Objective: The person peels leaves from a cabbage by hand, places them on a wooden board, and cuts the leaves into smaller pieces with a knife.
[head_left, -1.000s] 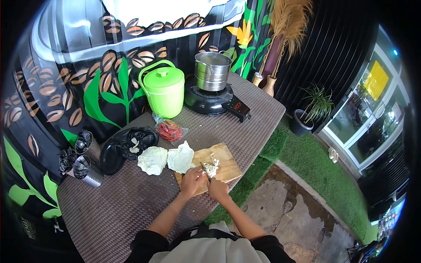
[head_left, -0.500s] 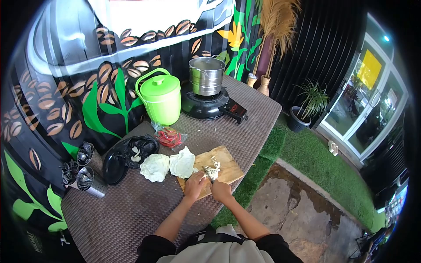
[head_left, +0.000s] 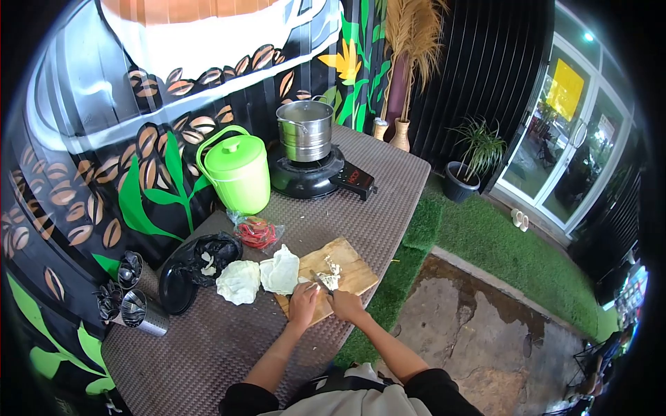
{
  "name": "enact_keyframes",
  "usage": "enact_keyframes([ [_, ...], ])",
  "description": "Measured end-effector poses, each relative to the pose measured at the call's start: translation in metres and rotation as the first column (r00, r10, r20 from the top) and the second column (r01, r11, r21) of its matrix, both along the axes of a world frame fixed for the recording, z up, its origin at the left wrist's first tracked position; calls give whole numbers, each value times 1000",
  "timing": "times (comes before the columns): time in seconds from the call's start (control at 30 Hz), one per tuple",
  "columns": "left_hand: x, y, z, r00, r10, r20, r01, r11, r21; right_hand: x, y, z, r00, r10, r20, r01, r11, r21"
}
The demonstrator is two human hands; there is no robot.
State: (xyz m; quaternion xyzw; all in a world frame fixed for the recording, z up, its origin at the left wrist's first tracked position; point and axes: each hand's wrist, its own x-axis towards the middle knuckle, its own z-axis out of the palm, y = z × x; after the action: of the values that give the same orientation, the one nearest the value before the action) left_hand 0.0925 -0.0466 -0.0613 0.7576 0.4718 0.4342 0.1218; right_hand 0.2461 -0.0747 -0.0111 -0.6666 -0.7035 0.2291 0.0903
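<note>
A wooden cutting board (head_left: 355, 275) lies at the table's front edge, with small chopped whitish pieces (head_left: 331, 272) on it. My right hand (head_left: 346, 305) is closed around the handle of a knife (head_left: 322, 283), whose blade points away to the left beside the pieces. My left hand (head_left: 303, 303) rests over the board's near left side, fingers curled and pressed together near the blade. What sits under those fingers is hidden. Two pale cabbage leaves, one at the board's edge (head_left: 280, 271) and another farther left (head_left: 238, 282), lie beside the left hand.
Behind the board are a plastic bag of red chillies (head_left: 258, 234), a lime-green lidded bucket (head_left: 238, 173) and a steel pot (head_left: 305, 132) on a black portable stove (head_left: 305, 179). To the left are a black plastic bag (head_left: 216, 256), a black dish (head_left: 177, 288) and metal cutlery holders (head_left: 144, 313).
The camera view has shifted, so the whole scene sits a little farther left. Both hands stay at the board, with the knife still in my right hand.
</note>
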Motion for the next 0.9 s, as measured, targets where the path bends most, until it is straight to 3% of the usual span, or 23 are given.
enact_keyframes([
  [0.4, 1, 4, 16, 991, -56, 124, 68, 993, -95, -20, -23, -10, 987, -147, 67, 140, 985, 105],
  [0.9, 2, 4, 9, 985, -46, 164, 53, 998, -39, -14, -27, -16, 994, -102, 42, 98, 991, 95],
])
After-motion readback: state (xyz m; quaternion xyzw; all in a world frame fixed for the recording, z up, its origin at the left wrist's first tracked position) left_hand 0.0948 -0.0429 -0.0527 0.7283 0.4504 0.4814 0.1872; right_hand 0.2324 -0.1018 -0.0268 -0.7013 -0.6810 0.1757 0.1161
